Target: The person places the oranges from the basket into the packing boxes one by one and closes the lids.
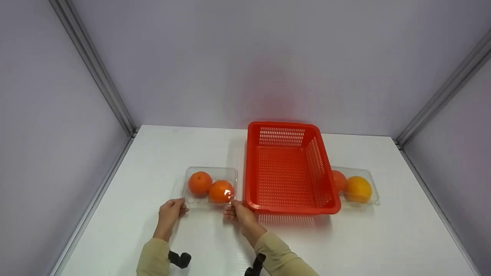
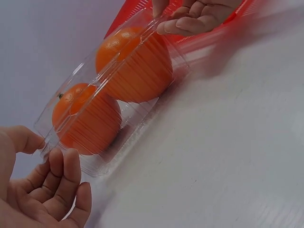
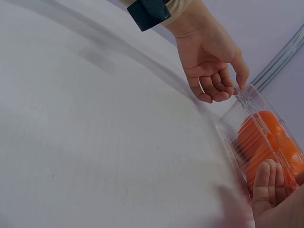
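Note:
A clear plastic clamshell box [image 1: 218,172] sits left of centre on the white table. Inside it are two oranges, the left one [image 1: 200,183] and the right one [image 1: 221,191]. At the box's near left corner, my left hand [image 1: 170,214] pinches the rim between thumb and forefinger, the other fingers loosely bent, as the left wrist view shows. My right hand [image 1: 242,218] pinches the same rim near the right corner, close beside the red basket [image 1: 251,165]. In the right wrist view, its fingers [image 3: 267,185] lie along the front of the box.
The red plastic basket stands right of the box. Beyond its right side, partly hidden by it, is another clear box [image 1: 362,172] with a reddish fruit [image 1: 339,181] and a yellow-orange fruit [image 1: 358,189]. Pale walls [image 1: 191,76] enclose the table.

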Demonstrator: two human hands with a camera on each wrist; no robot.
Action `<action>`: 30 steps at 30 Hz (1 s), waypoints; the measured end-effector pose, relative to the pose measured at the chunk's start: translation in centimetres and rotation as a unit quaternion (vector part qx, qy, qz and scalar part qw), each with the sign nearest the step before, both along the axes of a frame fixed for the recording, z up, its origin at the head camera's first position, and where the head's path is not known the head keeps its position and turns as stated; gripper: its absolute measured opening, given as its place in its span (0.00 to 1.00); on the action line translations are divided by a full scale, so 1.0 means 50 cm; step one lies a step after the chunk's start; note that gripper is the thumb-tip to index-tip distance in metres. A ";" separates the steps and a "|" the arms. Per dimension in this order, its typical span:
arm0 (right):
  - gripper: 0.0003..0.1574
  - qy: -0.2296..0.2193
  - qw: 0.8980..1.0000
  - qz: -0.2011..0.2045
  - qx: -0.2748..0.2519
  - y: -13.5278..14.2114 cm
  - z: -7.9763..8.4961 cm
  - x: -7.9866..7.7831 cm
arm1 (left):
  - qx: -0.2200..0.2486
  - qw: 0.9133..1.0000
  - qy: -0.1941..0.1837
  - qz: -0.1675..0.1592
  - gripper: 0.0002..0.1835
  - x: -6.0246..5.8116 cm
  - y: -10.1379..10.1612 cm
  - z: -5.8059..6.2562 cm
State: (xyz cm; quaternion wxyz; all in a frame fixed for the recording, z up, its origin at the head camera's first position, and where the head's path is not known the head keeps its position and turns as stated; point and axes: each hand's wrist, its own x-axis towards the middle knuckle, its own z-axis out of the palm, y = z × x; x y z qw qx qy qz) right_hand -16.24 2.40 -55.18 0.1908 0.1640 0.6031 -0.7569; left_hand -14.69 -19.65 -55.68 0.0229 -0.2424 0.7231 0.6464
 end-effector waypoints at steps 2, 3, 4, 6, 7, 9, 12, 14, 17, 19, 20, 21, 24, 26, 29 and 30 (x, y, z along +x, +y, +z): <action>0.17 -0.002 1.000 -0.003 0.001 0.000 0.000 0.000 | 0.000 1.000 -0.003 -0.004 0.17 -0.001 -0.001 0.000; 0.16 -0.002 1.000 -0.004 -0.002 0.000 0.000 0.000 | 0.002 1.000 -0.003 -0.004 0.18 -0.002 -0.001 0.000; 0.16 -0.002 1.000 -0.005 -0.003 0.000 -0.001 0.000 | 0.005 1.000 -0.002 -0.005 0.18 -0.002 -0.002 -0.001; 0.16 -0.001 1.000 -0.006 -0.007 0.000 -0.001 0.000 | 0.011 1.000 -0.001 -0.006 0.18 -0.003 -0.003 0.000; 0.16 -0.002 1.000 -0.007 -0.006 -0.001 -0.001 0.000 | 0.015 1.000 0.000 -0.005 0.17 -0.003 -0.003 -0.001; 0.16 -0.001 1.000 -0.009 -0.006 -0.001 -0.001 0.001 | 0.020 1.000 0.001 -0.003 0.17 -0.004 -0.003 0.000; 0.16 -0.004 1.000 -0.011 -0.004 -0.001 -0.003 0.000 | 0.024 1.000 -0.002 0.000 0.16 -0.005 -0.003 0.000; 0.16 -0.005 1.000 -0.012 -0.005 -0.001 -0.005 -0.001 | 0.027 1.000 -0.005 0.002 0.16 -0.005 -0.003 0.001; 0.16 -0.006 1.000 -0.011 -0.007 -0.001 -0.006 -0.001 | 0.032 0.999 -0.007 0.002 0.16 -0.004 -0.003 0.001; 0.17 -0.004 1.000 -0.011 -0.005 -0.001 -0.006 -0.002 | 0.033 0.999 -0.008 0.002 0.16 -0.003 -0.003 0.001; 0.17 -0.004 1.000 -0.011 -0.004 -0.001 -0.006 -0.002 | 0.032 0.999 -0.009 0.001 0.17 -0.003 -0.003 0.001; 0.17 -0.005 1.000 -0.012 -0.003 -0.002 -0.006 -0.002 | 0.031 0.999 -0.010 0.002 0.17 -0.003 -0.003 0.001; 0.18 -0.003 1.000 -0.009 -0.002 -0.002 -0.005 -0.002 | 0.030 0.999 -0.012 0.003 0.17 -0.004 -0.002 0.001; 0.18 -0.004 1.000 -0.008 -0.003 -0.003 -0.003 -0.002 | 0.032 0.999 -0.010 0.005 0.17 -0.005 -0.002 0.001; 0.18 -0.001 1.000 -0.006 -0.003 -0.004 0.002 0.000 | 0.036 0.999 -0.004 0.007 0.17 -0.007 -0.002 0.000; 0.17 -0.001 1.000 -0.005 -0.002 -0.004 0.004 0.000 | 0.037 0.999 -0.003 0.007 0.17 -0.007 -0.003 0.000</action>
